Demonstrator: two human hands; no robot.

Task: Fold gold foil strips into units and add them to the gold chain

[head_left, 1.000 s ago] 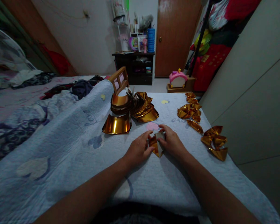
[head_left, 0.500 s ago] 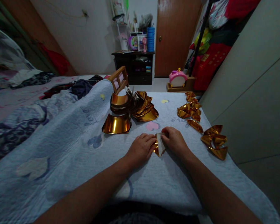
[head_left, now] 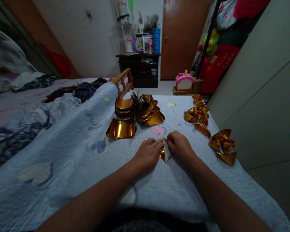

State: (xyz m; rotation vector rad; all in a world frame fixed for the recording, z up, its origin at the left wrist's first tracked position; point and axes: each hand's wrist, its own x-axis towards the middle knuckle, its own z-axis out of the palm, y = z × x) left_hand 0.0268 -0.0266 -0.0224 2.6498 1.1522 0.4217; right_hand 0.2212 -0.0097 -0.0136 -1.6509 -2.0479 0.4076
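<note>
A partly folded sheet of gold foil paper (head_left: 167, 151) lies on the blue cloth in front of me, its pale back and a shiny gold strip showing, with a point toward me. My left hand (head_left: 151, 153) is closed on its left side, fingertips pressing near the upper edge. My right hand (head_left: 180, 143) pinches the upper right edge between thumb and bent fingers. Beyond my hands stands a fanned stack of gold foil sheets (head_left: 122, 128). To the right lie several folded gold foil pieces (head_left: 222, 145), and more folded pieces (head_left: 197, 114) sit farther back.
The light blue patterned cloth (head_left: 99, 180) covers the surface and rises at the left over a wooden frame (head_left: 123, 80). A bed with rumpled covers (head_left: 50, 112) is at left. A pale cabinet (head_left: 263, 112) borders the right side. A pink toy (head_left: 184, 81) stands beyond the far edge.
My right hand has shifted slightly left, bringing the paper's upper right edge toward my left fingers. Less of the pale back shows now. My left fingers reach a little farther over the paper.
</note>
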